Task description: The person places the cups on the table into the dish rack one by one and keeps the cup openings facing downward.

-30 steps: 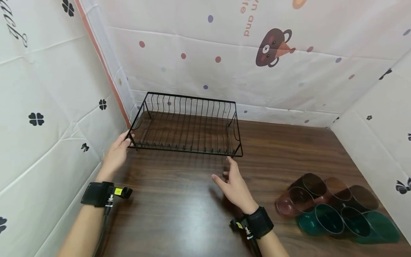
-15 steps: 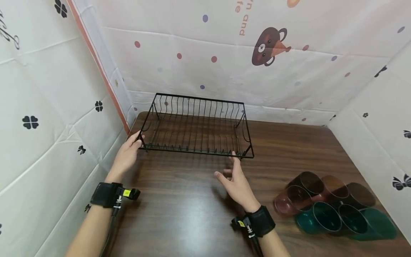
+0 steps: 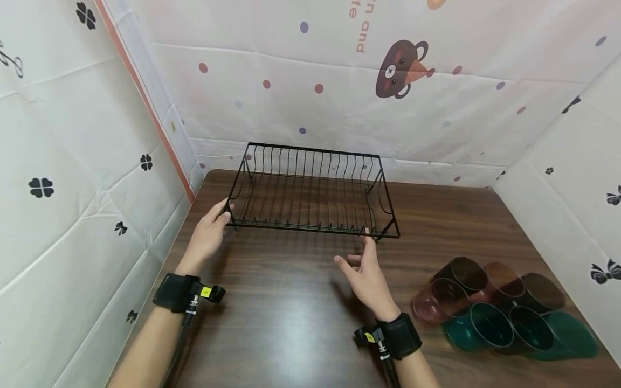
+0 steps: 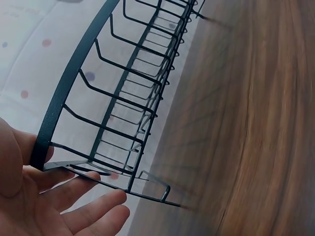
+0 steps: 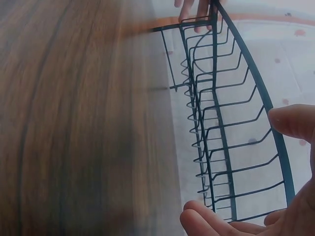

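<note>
While the black wire dish rack stands at the far left of the wooden worktop, the left hand holds its near left corner: the left wrist view shows the thumb over the top rail and the fingers spread under the bottom wire. The right hand sits at the near right corner, fingers straight and apart, thumb tip against the rail. Tinted plastic cups, brown and green, lie on their sides at the near right, well apart from the rack.
</note>
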Tool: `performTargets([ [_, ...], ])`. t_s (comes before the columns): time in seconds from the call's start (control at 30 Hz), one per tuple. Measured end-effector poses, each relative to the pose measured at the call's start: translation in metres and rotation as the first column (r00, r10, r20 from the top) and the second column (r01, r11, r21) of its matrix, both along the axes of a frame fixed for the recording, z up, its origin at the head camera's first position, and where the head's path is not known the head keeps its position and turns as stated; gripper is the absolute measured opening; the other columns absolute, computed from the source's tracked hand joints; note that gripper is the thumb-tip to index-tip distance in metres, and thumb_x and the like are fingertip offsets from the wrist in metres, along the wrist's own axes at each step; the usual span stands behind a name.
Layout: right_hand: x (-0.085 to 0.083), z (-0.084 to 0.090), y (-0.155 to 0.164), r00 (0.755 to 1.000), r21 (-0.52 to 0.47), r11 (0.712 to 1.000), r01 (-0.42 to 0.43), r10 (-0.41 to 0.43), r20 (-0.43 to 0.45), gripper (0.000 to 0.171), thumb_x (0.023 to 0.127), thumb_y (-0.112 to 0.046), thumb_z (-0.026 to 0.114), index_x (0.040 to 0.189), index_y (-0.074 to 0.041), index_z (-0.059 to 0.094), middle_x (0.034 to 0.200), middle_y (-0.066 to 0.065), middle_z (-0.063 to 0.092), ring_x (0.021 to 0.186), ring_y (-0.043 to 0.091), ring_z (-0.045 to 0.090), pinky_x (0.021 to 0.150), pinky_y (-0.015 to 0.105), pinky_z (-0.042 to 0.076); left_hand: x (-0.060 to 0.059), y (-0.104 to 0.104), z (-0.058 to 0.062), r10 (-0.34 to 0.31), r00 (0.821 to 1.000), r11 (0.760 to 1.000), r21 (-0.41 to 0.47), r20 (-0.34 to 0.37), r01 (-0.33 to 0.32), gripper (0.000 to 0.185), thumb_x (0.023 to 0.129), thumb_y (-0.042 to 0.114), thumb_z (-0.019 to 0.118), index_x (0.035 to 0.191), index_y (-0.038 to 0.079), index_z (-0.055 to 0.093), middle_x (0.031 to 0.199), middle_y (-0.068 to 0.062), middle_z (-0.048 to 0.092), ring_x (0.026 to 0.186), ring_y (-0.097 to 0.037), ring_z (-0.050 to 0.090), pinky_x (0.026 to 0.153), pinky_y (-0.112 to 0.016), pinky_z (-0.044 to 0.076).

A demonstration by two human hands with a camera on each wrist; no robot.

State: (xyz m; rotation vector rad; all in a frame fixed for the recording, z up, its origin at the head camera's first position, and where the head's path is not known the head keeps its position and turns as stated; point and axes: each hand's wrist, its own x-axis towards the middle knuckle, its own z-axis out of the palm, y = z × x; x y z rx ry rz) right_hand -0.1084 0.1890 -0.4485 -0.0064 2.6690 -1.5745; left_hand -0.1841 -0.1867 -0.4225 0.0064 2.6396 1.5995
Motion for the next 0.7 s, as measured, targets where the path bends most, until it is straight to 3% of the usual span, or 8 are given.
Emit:
performTargets([
  [0.27, -0.001, -0.001, 0.010, 0.996, 0.021, 0.996, 0.088, -0.088, -0.002, 0.104, 0.096, -0.057, 0.063, 0.163, -0.023, -0.009, 0.169, 0.012, 0.009, 0.132, 0.035, 0.054, 0.098, 0.051, 0.052, -0.002, 0.023, -0.005, -0.027, 1.000, 1.000, 0.008, -0.002, 0.027, 0.056, 0.111, 0.041, 0.031, 0.163, 0.025, 0.023, 0.163, -0.010, 0.038, 0.145, -0.037, 0.042, 0.110, -0.057, 0.044],
  [0.53, -0.006, -0.009, 0.020, 0.980, 0.066, 0.978, 0.197, -0.194, -0.050, 0.102, 0.097, -0.057, 0.060, 0.164, -0.018, -0.007, 0.167, 0.016, 0.012, 0.125, 0.035, 0.059, 0.088, 0.049, 0.055, -0.003, 0.046, -0.007, -0.045, 0.999, 0.999, 0.015, -0.015, 0.046, 0.057, 0.109, 0.046, 0.040, 0.162, 0.028, 0.028, 0.159, -0.007, 0.045, 0.137, -0.036, 0.051, 0.105, -0.055, 0.048],
  [0.7, -0.009, -0.013, 0.023, 0.972, 0.088, 0.969, 0.230, -0.224, -0.078, 0.100, 0.098, -0.054, 0.061, 0.164, -0.016, -0.004, 0.165, 0.016, 0.010, 0.125, 0.036, 0.058, 0.087, 0.047, 0.055, -0.002, 0.061, -0.007, -0.073, 0.997, 0.997, 0.017, -0.018, 0.073, 0.058, 0.108, 0.047, 0.043, 0.161, 0.028, 0.030, 0.158, -0.006, 0.046, 0.147, -0.034, 0.040, 0.113, -0.060, 0.038],
])
